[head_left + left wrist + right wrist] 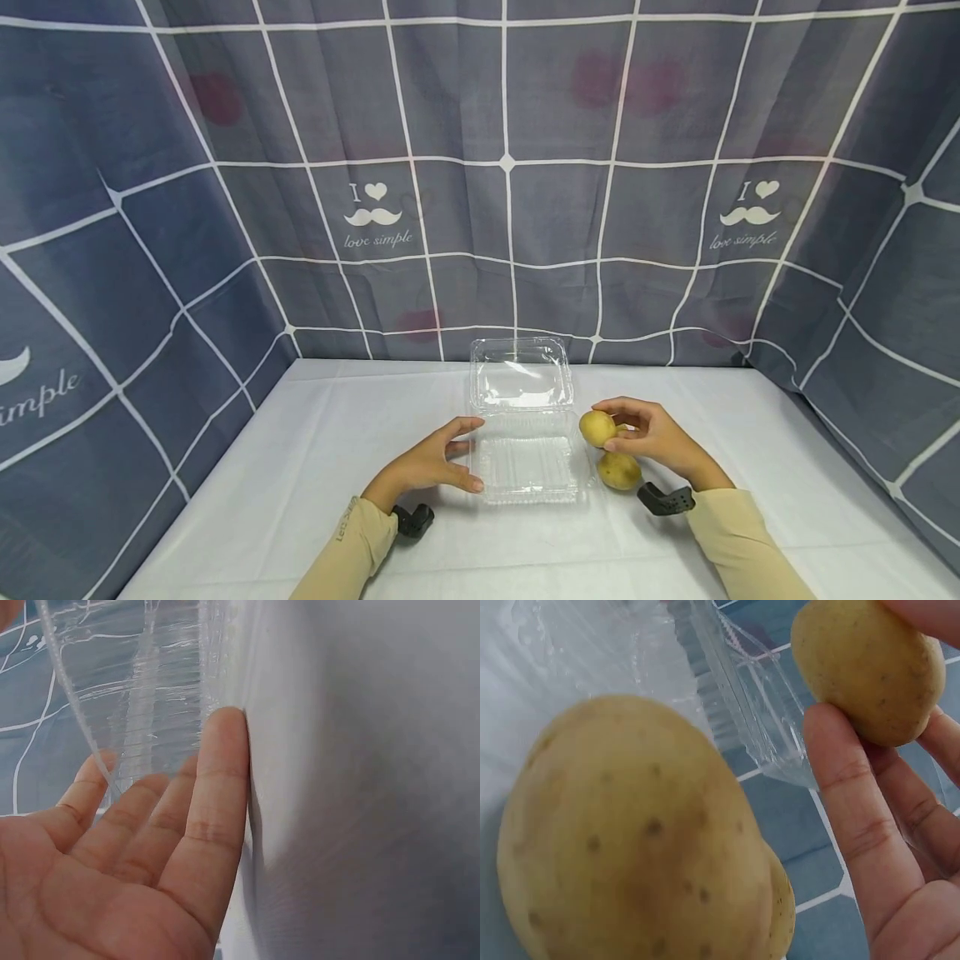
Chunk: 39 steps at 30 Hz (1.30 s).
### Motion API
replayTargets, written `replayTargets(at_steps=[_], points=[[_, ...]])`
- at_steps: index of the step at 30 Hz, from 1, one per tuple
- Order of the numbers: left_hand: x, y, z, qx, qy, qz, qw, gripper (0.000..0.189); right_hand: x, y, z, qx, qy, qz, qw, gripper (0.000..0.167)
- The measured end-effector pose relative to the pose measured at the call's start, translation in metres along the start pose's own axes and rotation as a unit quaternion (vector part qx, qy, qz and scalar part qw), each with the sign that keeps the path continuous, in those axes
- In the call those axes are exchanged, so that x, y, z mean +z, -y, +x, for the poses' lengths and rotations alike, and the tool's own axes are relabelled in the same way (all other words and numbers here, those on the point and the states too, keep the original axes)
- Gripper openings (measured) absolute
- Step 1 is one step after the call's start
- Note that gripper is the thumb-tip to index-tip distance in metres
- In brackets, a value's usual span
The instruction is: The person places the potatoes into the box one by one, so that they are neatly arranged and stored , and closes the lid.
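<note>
A clear plastic clamshell box (528,467) lies with its lid (521,375) folded back, away from me. At its left side is my left hand (435,460), fingers relaxed and thumb apart; in the left wrist view the fingertips are right at the box's ribbed wall (161,697). My right hand (651,433) pinches a small yellow potato (597,428) between thumb and fingers, near the box's right edge. Just below that hand a second potato (619,471) rests on the table. In the right wrist view part of another potato (782,907) shows behind the large near one (645,832).
A white cloth covers the table (360,400). Behind it and along both sides hangs a blue-grey curtain (465,217) with white grid lines. Black wrist cameras sit under the left (414,521) and right wrist (666,500).
</note>
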<state>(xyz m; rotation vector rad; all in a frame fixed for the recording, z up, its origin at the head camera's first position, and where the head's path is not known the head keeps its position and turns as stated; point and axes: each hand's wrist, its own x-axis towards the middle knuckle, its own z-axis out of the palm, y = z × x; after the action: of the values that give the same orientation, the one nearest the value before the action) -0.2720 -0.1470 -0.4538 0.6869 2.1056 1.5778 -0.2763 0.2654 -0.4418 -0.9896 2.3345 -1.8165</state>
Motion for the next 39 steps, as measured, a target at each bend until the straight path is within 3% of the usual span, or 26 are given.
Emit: replayTargets(at_steps=[12, 20, 39], points=[[0.000, 0.004, 0.003, 0.014, 0.013, -0.007, 0.9998, 0.105, 0.012, 0.003, 0.010, 0.017, 0.011, 0.011, 0.9997, 0.048], [0.000, 0.006, 0.001, 0.012, 0.018, -0.011, 0.9997, 0.105, 0.023, 0.005, 0.013, 0.017, 0.012, 0.020, 0.9996, 0.049], [0.000, 0.005, -0.001, 0.010, 0.016, -0.003, 0.9998, 0.104, 0.043, 0.014, 0.023, 0.060, 0.021, 0.014, 0.9979, 0.054]])
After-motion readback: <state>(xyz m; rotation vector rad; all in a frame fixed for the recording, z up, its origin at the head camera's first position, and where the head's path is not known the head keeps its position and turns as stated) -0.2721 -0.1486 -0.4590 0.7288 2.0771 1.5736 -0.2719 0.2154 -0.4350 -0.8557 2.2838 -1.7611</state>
